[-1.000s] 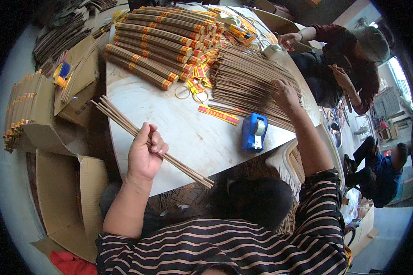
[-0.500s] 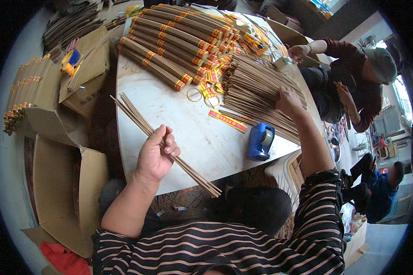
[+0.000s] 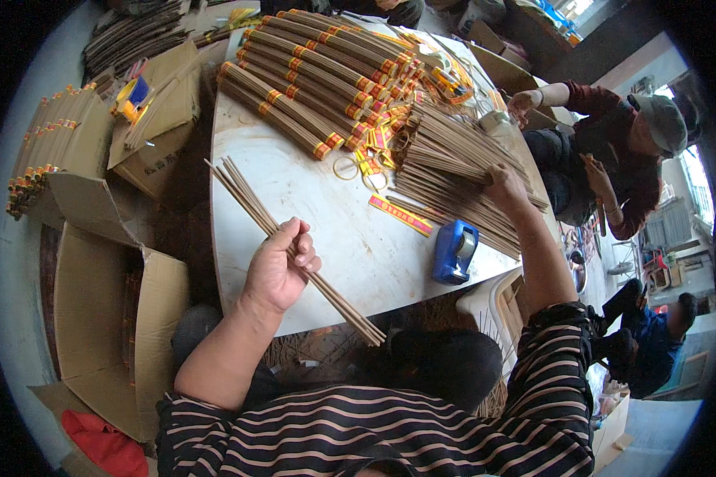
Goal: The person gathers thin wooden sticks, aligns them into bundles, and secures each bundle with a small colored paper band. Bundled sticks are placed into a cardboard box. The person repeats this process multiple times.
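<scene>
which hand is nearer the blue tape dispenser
Right. The right hand is beyond the tape dispenser, at the loose sticks; the left hand is farther, left of it.

White table, pale floor, bright window far right

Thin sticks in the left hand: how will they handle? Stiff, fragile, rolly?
Probably stiff: the thin sticks run nearly straight beyond the left hand, with no visible droop. Likely fragile if bent, being so slender. Apt to splay or roll if released, as their upper ends fan apart.
</scene>
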The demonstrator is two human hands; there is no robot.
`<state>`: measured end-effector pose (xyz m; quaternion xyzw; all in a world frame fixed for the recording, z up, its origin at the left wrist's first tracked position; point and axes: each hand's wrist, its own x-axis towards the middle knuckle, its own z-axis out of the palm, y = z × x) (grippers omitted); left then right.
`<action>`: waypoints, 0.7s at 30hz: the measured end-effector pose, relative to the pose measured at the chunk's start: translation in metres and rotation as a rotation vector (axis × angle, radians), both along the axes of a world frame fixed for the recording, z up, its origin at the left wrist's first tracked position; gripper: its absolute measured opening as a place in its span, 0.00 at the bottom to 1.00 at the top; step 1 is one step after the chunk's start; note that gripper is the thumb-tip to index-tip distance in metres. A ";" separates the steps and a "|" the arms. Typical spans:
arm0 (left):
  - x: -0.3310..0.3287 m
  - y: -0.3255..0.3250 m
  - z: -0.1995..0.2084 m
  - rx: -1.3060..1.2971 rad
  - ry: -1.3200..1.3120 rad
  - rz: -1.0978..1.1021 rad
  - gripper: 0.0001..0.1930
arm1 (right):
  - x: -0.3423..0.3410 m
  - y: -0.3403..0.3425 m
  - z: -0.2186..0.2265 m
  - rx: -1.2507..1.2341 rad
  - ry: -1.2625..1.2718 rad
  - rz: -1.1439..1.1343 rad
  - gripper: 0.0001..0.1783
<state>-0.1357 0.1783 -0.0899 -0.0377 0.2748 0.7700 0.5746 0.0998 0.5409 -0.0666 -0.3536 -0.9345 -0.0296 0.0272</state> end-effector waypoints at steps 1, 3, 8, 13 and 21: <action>0.000 0.000 0.000 0.000 0.000 -0.001 0.08 | 0.001 0.001 0.000 0.014 0.037 0.023 0.12; 0.000 -0.001 0.001 0.007 0.000 -0.002 0.08 | 0.001 0.001 0.003 0.005 0.020 -0.022 0.13; -0.001 -0.002 -0.001 0.022 -0.004 0.007 0.08 | 0.004 -0.008 0.019 0.010 0.006 -0.058 0.15; -0.003 -0.003 -0.003 0.025 -0.015 0.016 0.07 | 0.017 -0.019 0.048 0.049 0.021 -0.044 0.09; -0.003 -0.003 -0.010 0.090 -0.044 -0.010 0.06 | 0.042 -0.027 0.082 -0.330 0.175 -0.204 0.11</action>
